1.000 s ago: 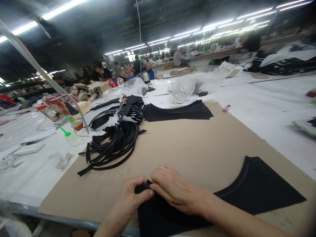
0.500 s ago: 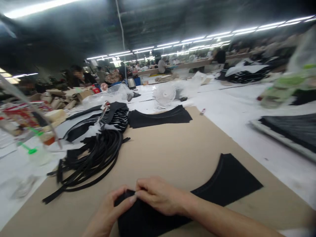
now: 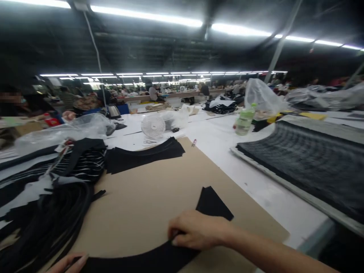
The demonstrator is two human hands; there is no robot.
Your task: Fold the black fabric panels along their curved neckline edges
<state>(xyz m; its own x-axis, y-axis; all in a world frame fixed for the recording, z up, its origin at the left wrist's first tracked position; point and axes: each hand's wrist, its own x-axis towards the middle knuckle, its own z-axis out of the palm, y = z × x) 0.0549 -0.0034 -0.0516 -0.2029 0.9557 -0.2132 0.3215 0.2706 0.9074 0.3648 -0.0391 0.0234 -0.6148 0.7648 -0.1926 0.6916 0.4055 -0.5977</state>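
A curved piece of black fabric (image 3: 148,258) lies across the front of the brown board, its far end showing beyond my right wrist. My right hand (image 3: 196,229) pinches the upper, curved edge of this piece between thumb and bent fingers. At the bottom left, my left hand (image 3: 69,263) is partly cut off by the frame; its thumb and a finger close on the fabric's left end. Further back on the board rests a small stack of similar curved black pieces (image 3: 145,154). Left of my hands lies a heap of long black strips (image 3: 65,212).
The brown board (image 3: 142,197) covers part of a white table (image 3: 210,132). A white fan (image 3: 153,127) stands behind it. To the right are a large stack of dark fabric (image 3: 309,159) and a bottle with a green cap (image 3: 245,120). Striped black bundles (image 3: 88,161) sit left.
My view has turned right. My hands, close together before, are now apart: the right has slid along the fabric's edge to the right, the left stays at the left end.
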